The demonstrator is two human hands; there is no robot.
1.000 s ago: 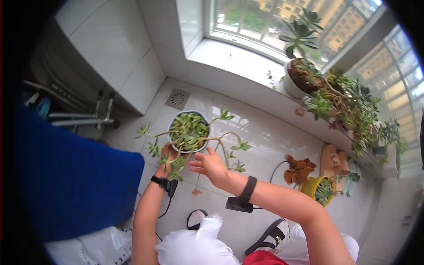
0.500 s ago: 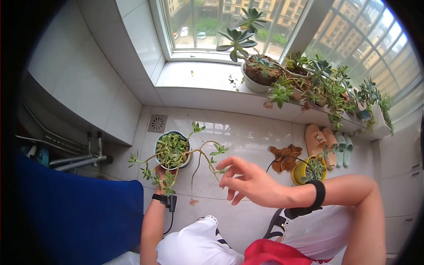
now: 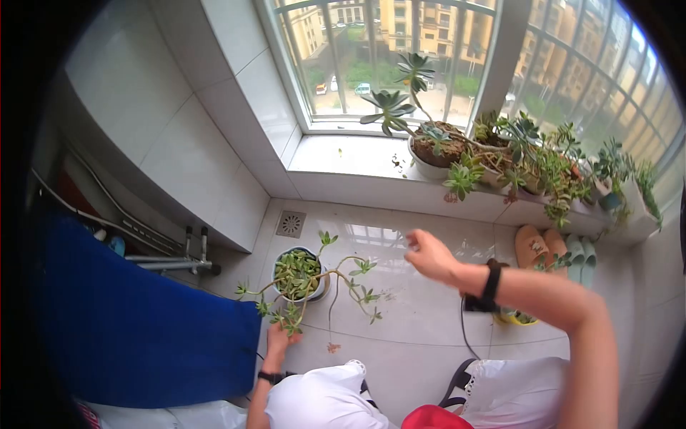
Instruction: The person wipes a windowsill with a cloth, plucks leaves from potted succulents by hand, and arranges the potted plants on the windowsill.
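A potted succulent [image 3: 299,275] with long trailing stems stands on the tiled floor, its pale blue pot packed with thick green leaves. My left hand [image 3: 282,339] is just in front of that pot, under a drooping leaf cluster that hides part of it. Its visible fingers are apart, and I cannot tell whether they touch the plant. Out to the right of the trailing stems, my right hand [image 3: 431,257] is raised above the floor, fingers curled in. Whatever it may hold is hidden. Behind my right forearm, a yellow pot [image 3: 516,319] is mostly covered.
Several potted succulents [image 3: 529,164] line the window ledge [image 3: 321,159]. Pink slippers [image 3: 532,248] and green slippers [image 3: 582,259] stand by the wall. A floor drain [image 3: 291,224] lies behind the blue pot. Blue fabric [image 3: 164,322] and metal tubing [image 3: 168,263] are at left.
My right hand has lifted up and away from the trailing stems, and its fingers have curled closed. My left hand has drawn back from the side of the pot. The view has shifted.
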